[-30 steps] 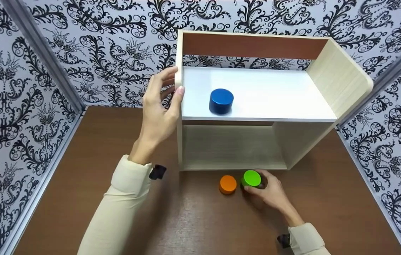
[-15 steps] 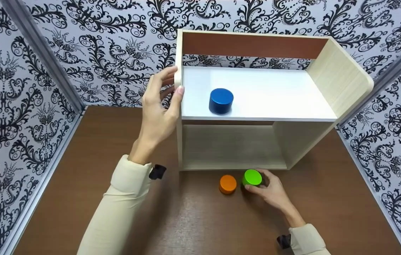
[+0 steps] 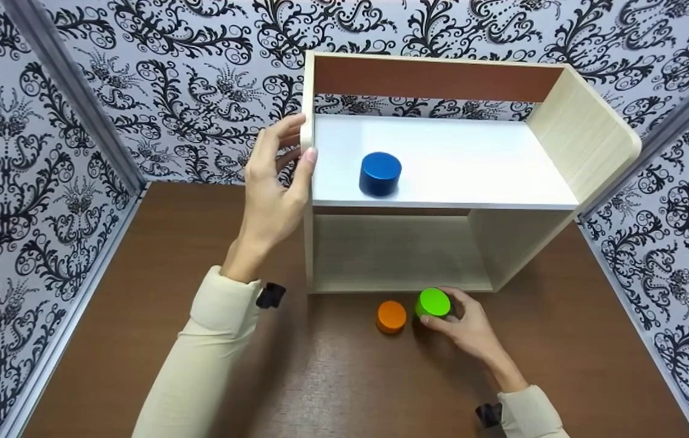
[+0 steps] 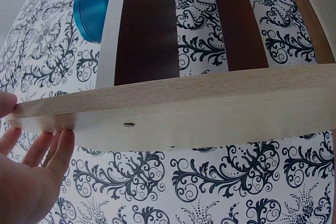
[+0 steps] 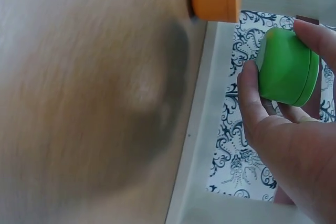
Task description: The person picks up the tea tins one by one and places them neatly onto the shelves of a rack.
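My left hand (image 3: 272, 188) grips the left side panel (image 4: 157, 100) of a small wooden shelf, thumb on one face and fingertips on the other. In front of the shelf, my right hand (image 3: 467, 325) holds a green round lidded container (image 3: 433, 303) between thumb and fingers. The right wrist view shows this green container (image 5: 286, 66) raised off the tabletop. Just left of it, an orange round container (image 3: 391, 317) stands on the table. On the white upper board sits a blue round container (image 3: 380, 174), toward the left front.
The shelf has a white upper board (image 3: 472, 158), a pale lower compartment (image 3: 399, 252) and a right side panel (image 3: 585, 131). Brown tabletop (image 3: 332, 377) spreads in front. Patterned walls (image 3: 192, 91) enclose the back and both sides.
My right hand has raised the green container slightly, and it sits a little higher in the head view. The left hand, shelf, blue and orange containers have stayed put.
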{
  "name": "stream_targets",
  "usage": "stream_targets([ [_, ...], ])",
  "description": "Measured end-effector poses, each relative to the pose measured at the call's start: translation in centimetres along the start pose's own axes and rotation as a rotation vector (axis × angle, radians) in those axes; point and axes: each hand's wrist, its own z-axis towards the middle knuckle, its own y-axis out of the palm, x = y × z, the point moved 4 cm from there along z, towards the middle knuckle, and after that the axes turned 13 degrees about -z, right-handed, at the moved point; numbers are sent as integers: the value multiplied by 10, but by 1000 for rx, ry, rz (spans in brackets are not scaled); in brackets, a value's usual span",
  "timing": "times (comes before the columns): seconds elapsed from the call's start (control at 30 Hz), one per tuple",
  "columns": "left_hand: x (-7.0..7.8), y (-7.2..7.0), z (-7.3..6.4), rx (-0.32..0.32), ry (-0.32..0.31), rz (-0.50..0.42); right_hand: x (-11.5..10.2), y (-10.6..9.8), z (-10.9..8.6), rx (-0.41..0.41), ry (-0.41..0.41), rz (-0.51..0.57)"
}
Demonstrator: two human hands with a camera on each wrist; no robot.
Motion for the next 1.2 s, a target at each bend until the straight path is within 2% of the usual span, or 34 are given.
stream_targets([
  [0.27, 0, 0, 0, -2, 6, 2, -14, -3, -1, 6, -7, 37],
  [0.5, 0, 0, 0, -5, -4, -9, -30, -7, -4, 17, -64, 58],
  [1.2, 0, 0, 0, -5, -6, -5, -65, -19, -10, 40, -120, 59],
])
